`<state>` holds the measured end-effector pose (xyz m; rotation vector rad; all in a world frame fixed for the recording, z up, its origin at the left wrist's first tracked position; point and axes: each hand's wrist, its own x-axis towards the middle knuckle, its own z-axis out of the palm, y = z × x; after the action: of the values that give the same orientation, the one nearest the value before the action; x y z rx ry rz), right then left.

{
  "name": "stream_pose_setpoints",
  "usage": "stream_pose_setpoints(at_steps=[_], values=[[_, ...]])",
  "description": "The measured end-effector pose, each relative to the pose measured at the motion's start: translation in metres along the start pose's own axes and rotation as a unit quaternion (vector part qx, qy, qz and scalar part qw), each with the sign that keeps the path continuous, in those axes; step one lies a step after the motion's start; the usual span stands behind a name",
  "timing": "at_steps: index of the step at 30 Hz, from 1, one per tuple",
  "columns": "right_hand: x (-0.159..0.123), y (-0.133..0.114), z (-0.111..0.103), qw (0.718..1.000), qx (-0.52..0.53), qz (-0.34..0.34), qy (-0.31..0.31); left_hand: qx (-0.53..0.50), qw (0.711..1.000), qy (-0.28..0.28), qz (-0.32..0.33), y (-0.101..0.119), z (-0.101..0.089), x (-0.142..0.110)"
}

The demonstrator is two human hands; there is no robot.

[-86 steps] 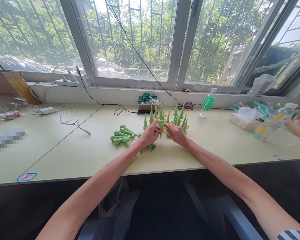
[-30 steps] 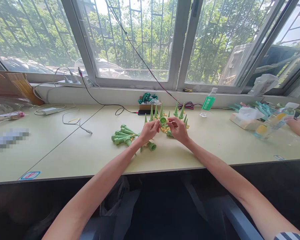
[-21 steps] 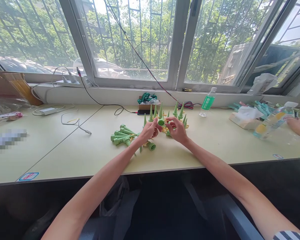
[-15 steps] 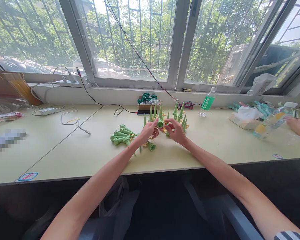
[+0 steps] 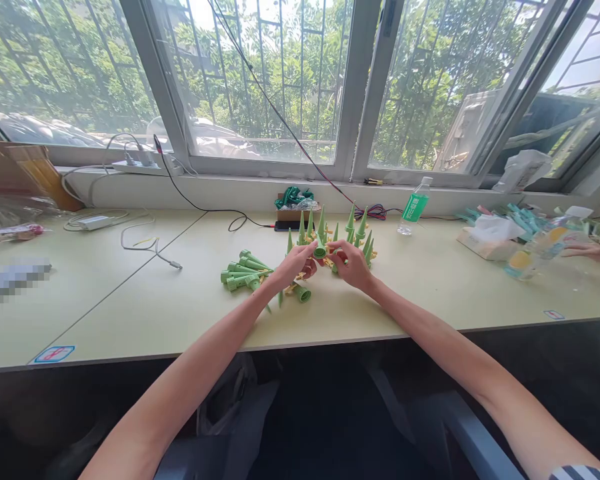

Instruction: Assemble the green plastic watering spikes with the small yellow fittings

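Note:
My left hand (image 5: pixel 296 263) is closed around a green plastic watering spike (image 5: pixel 320 253), its threaded open end facing me. Close against the side of that spike, the fingertips of my right hand (image 5: pixel 351 263) are pinched together; what they grip is too small to make out. Several green spikes lie in a pile (image 5: pixel 245 270) to the left of my hands. A loose spike (image 5: pixel 304 293) rests below my left hand, opening toward me. Behind my hands, several spikes (image 5: pixel 361 230) stand point-up with small yellow parts among them.
Behind the spikes are a phone (image 5: pixel 287 226) and a small box (image 5: pixel 297 213). A green-labelled bottle (image 5: pixel 415 207) stands back right. Farther right are a tissue box (image 5: pixel 491 239), a lying bottle (image 5: pixel 535 253) and a co-worker's hand (image 5: pixel 597 252). A cable (image 5: pixel 155 247) lies left.
My right fingertips have shifted slightly along the held spike, and its open end has tipped a little downward. At the far right, the co-worker's hand has moved.

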<state>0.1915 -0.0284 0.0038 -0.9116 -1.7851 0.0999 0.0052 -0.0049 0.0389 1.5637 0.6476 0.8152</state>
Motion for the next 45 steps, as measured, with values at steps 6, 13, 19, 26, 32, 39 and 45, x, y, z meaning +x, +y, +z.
stream_pose_setpoints(at_steps=[6, 13, 19, 26, 32, 39, 45], values=[[0.000, 0.003, -0.001, 1.000, -0.011, -0.016, -0.002, -0.010, 1.000, -0.006, 0.009, 0.000, -0.001, -0.001], [0.001, 0.001, -0.003, 0.999, -0.020, -0.033, -0.006, -0.016, 1.000, -0.017, 0.005, 0.000, -0.002, -0.001], [0.001, 0.001, -0.004, 0.999, -0.008, -0.042, -0.009, -0.012, 1.000, -0.022, 0.008, 0.001, -0.003, -0.002], [0.001, 0.000, -0.005, 0.999, 0.006, -0.039, -0.023, -0.004, 1.000, -0.025, 0.010, 0.002, -0.003, -0.003], [0.001, -0.002, -0.005, 0.999, -0.015, -0.025, -0.024, 0.026, 0.999, -0.023, 0.022, 0.003, -0.002, -0.004], [0.002, -0.004, -0.006, 0.999, -0.024, -0.023, -0.025, 0.077, 0.995, -0.036, 0.048, -0.001, -0.002, -0.004], [0.002, -0.003, -0.006, 0.999, -0.033, 0.007, -0.036, 0.162, 0.983, -0.026, 0.084, -0.009, -0.002, -0.003]])
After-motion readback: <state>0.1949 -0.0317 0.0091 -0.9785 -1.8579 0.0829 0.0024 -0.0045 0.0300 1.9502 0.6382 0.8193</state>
